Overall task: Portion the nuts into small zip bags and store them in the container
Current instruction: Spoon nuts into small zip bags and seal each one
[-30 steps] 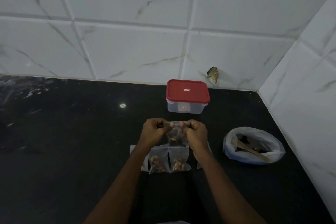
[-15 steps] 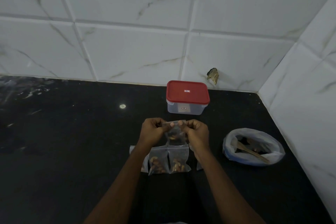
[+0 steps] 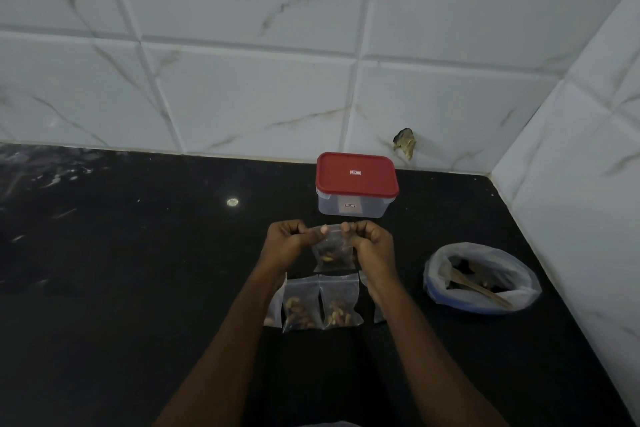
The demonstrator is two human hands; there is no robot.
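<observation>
Clear zip bag (image 3: 333, 250) in pinching fingers (image 3: 323, 229), left hand (image 3: 287, 243), right hand (image 3: 373, 248); lid label (image 3: 355, 172) illegible.

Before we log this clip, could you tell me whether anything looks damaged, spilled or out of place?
One thing: a dark, ragged chip breaks the white tile behind the red-lidded container, to its right. No loose nuts show on the black counter, and the filled bags sit in a neat row.

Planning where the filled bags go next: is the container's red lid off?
No, the red lid sits flat on the container, covering its top.
</observation>
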